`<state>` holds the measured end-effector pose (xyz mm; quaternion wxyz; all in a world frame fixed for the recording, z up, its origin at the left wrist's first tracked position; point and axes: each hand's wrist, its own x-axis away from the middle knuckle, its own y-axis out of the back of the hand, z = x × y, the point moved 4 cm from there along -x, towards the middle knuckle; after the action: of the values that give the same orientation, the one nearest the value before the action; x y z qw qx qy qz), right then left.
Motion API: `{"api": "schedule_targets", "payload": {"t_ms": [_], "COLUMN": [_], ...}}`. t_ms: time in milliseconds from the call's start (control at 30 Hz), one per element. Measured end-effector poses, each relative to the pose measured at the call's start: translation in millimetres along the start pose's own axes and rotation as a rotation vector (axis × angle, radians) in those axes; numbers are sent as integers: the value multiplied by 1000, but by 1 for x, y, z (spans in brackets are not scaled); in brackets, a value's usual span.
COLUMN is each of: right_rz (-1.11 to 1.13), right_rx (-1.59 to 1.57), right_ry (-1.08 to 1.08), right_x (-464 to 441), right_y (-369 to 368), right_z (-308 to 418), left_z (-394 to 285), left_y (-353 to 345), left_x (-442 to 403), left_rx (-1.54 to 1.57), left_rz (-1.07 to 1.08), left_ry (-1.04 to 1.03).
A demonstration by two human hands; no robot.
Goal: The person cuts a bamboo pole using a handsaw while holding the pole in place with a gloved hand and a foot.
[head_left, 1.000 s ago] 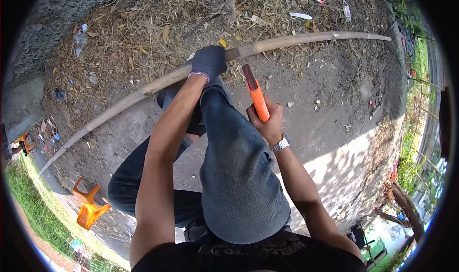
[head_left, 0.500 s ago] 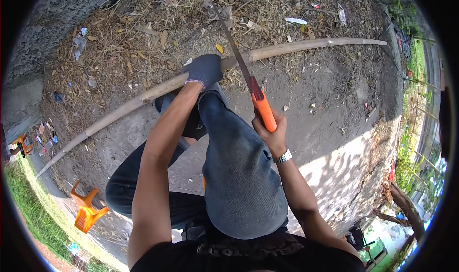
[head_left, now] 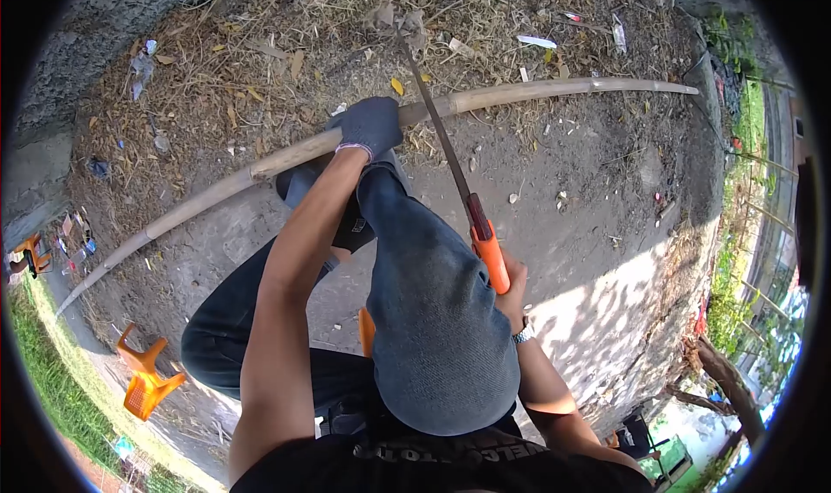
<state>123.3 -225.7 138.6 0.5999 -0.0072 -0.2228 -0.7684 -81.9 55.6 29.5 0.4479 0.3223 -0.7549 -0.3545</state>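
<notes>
A long bamboo pole (head_left: 511, 95) crosses the view from the lower left to the upper right, looking curved in the wide lens. My left hand (head_left: 369, 126), in a dark grey glove, grips the pole near its middle, just above my shoe. The bare right hand (head_left: 512, 287) is closed round the orange handle of a hand saw (head_left: 452, 157). Its thin blade lies across the pole a short way right of the glove, with the tip pointing up and left over the litter. Part of my right fingers is hidden behind the handle and my knee.
Dry leaves and scraps (head_left: 260, 69) cover the ground beyond the pole. An orange plastic chair (head_left: 149, 376) is at the lower left. A concrete wall (head_left: 95, 51) rises at the upper left, and cut branches (head_left: 730, 380) are at the lower right.
My right hand has drawn the saw back toward me and slightly right, so more blade shows on my side of the pole. My left hand keeps its grip on the pole.
</notes>
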Motion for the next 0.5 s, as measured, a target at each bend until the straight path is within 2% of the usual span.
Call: {"api": "schedule_targets", "payload": {"t_ms": [67, 167, 233, 300, 333, 367, 467, 500], "right_rz": [-11, -20, -21, 54, -49, -1, 11, -37], "right_rx": [15, 51, 234, 111, -129, -22, -70, 37], "right_ry": [39, 51, 179, 38, -68, -37, -25, 96], "right_x": [-13, -88, -109, -70, -39, -16, -45, -78], "right_y": [-16, -56, -62, -42, -33, -17, -31, -51], "right_z": [-6, 20, 23, 27, -15, 2, 1, 2], "left_z": [-4, -8, 0, 15, 22, 20, 0, -7], "left_y": [-7, -24, -18, 3, 16, 14, 11, -5], "left_x": [4, 20, 10, -10, -22, -18, -8, -3], "left_rx": [-29, -30, -22, -42, -50, -49, -8, -62], "left_rz": [8, -90, -94, -104, -133, -125, -89, -149], "left_ry": [5, 19, 11, -28, -3, 22, 15, 0]}}
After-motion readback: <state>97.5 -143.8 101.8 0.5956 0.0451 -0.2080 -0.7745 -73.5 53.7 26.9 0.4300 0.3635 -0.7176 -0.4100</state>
